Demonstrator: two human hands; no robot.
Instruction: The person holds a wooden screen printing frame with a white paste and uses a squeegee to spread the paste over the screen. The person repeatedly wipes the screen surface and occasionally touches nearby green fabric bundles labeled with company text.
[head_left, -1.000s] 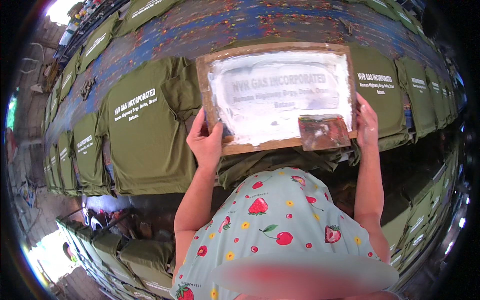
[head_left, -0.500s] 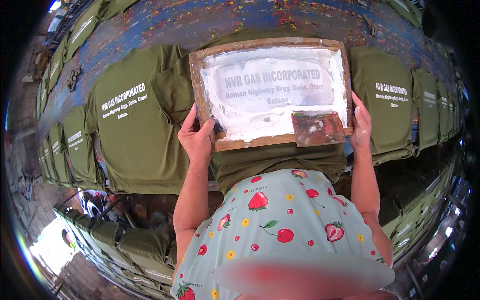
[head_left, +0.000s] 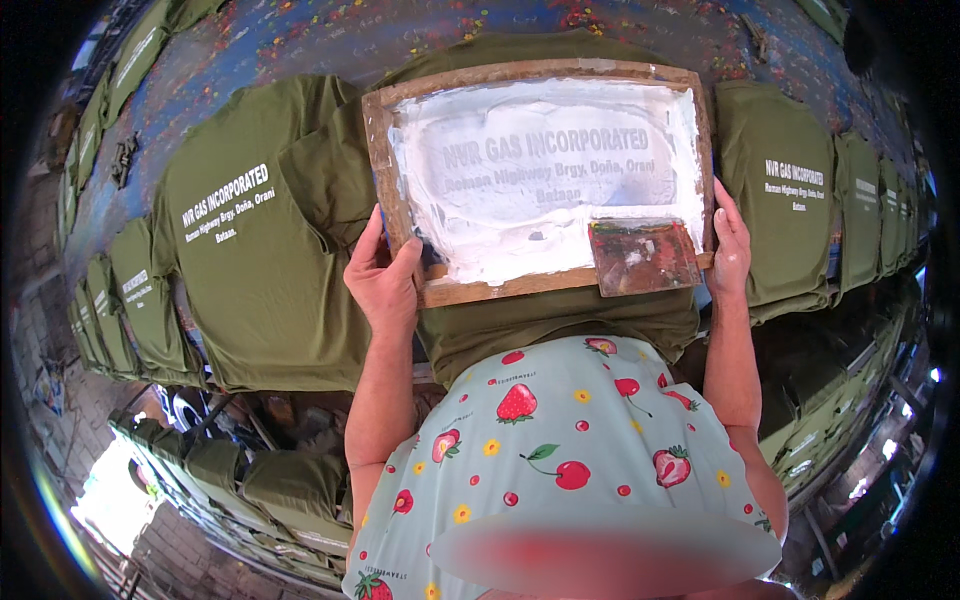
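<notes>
A wooden-framed printing screen point(head_left: 545, 282), its mesh smeared with thick white ink, sits over an olive green T-shirt point(head_left: 560, 325) in front of me. Dark lettering shows through the mesh. My left hand point(head_left: 383, 275) grips the frame's lower left corner, thumb on top. On the opposite side, my right hand point(head_left: 730, 250) holds the frame's right edge with its fingers along the outside. A flat, ink-stained squeegee-like plate point(head_left: 645, 260) rests at the lower right of the screen, overlapping the wood. Whether the frame touches the shirt is hidden.
Olive shirts with white lettering lie left point(head_left: 260, 250) and right point(head_left: 775, 200), with several more along both sides. The long table point(head_left: 450, 35) is blue and paint-speckled. Below the table's near edge hang or lie more green shirts point(head_left: 290, 490).
The screen appears slightly larger and closer to my view, with both hands still on it. The shirts on the left have shifted a little leftward in view.
</notes>
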